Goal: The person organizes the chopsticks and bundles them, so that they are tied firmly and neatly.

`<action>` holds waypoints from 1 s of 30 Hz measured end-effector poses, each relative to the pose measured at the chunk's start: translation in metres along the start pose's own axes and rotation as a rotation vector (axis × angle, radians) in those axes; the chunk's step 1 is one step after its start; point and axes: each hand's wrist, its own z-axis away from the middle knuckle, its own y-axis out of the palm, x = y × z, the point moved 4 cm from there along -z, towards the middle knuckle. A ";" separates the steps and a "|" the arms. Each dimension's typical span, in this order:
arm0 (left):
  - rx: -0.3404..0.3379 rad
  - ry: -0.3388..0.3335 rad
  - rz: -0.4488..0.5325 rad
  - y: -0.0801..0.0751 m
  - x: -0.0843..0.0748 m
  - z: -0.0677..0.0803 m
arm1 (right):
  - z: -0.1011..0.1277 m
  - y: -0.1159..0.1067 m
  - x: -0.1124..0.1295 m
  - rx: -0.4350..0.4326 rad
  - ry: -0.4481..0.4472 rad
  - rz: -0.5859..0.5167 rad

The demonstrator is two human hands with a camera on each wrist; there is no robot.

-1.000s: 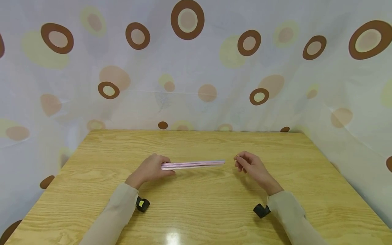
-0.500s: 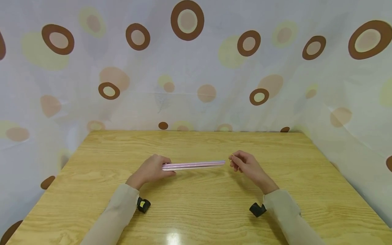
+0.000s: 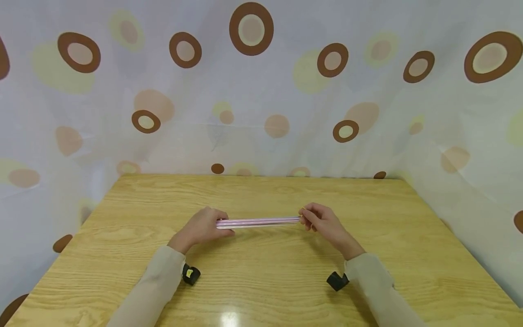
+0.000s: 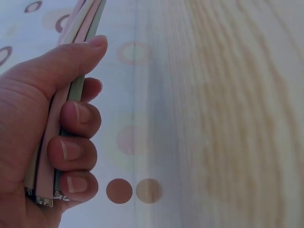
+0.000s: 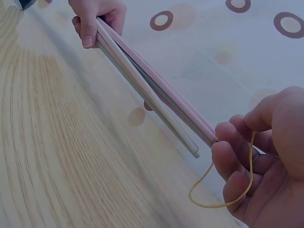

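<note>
Evidently, bundle of pastel sticks (image 3: 257,222) lay aloft over table (image 3: 261,277), one end gripped in curled left hand (image 3: 201,225) | right hand (image 3: 323,222) pinched yellow band (image 5: 251,164), loop slack beside splayed free ends | good handling, by judgement, wanted ends gathered, loop spread wider.

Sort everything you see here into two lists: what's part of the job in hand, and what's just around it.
Part of the job:
- bundle of sticks, gripped by the left hand
- thin yellow loop, held by the right hand

Just around it:
- wooden table
- patterned cloth behind it
- black devices at the wrists
</note>
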 end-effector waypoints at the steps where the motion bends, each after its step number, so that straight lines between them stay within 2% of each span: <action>1: 0.000 0.000 -0.003 0.000 0.000 0.000 | 0.000 0.000 0.000 -0.001 0.001 -0.002; 6: 0.010 0.003 0.005 0.002 -0.002 -0.004 | -0.001 0.000 -0.002 -0.009 0.015 0.007; 18: -0.030 -0.001 -0.021 0.002 -0.006 -0.005 | -0.006 0.006 0.004 0.005 -0.011 0.055; 24: -0.033 -0.028 -0.027 0.003 -0.005 -0.003 | -0.007 0.013 0.003 0.039 0.001 0.016; 30: -0.029 -0.057 0.006 0.003 -0.004 -0.002 | -0.007 0.017 0.004 0.015 0.002 0.023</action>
